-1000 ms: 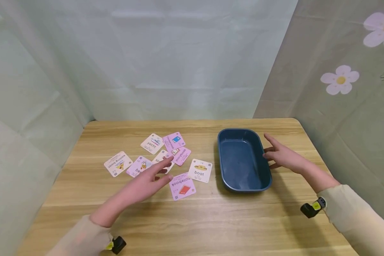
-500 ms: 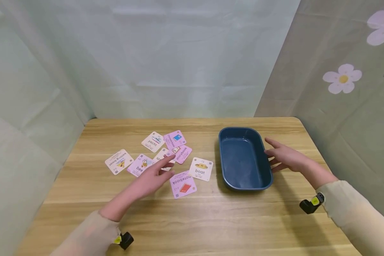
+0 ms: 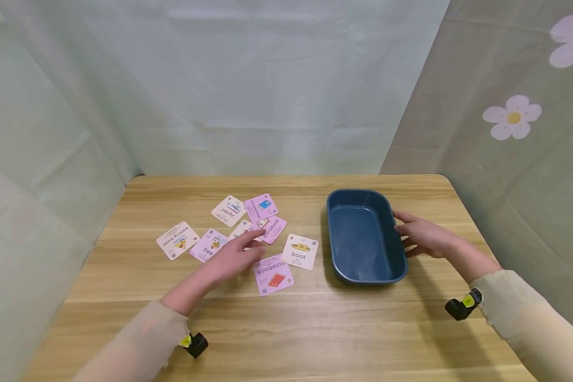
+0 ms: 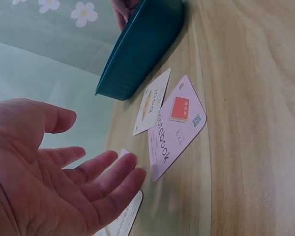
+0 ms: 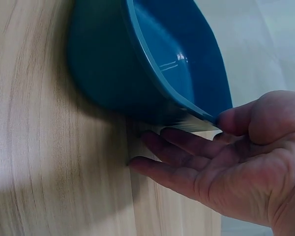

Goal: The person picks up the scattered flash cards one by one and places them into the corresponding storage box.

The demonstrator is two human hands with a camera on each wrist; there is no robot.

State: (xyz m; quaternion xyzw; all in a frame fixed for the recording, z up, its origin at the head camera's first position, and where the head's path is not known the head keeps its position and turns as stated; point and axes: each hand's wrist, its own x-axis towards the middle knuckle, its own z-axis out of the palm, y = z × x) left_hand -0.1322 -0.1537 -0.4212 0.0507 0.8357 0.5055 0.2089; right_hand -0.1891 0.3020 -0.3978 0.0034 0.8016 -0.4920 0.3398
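Note:
My left hand hovers palm-inward over the picture cards, its fingers loosely extended and holding nothing. Its fingertips overlap the pink storybook card in the head view. Partly under the hand lie the pink bee card and a white card whose word is mostly hidden. Right of it, the pink notebook card touches the white boat card. My right hand is at the right side of a dark blue plastic bin; in the right wrist view its thumb meets the rim and relaxed fingers lie along the outer wall.
Behind the left hand lie the white yacht card and the pink Chinese book card. A white sailing boat card is farthest left. Everything stands on a wooden table, with cloth curtains around its back and sides.
My left hand has shifted slightly right and forward over the cards. The right hand stays beside the bin, its fingers drawn a little closer together. Cards and bin have not moved.

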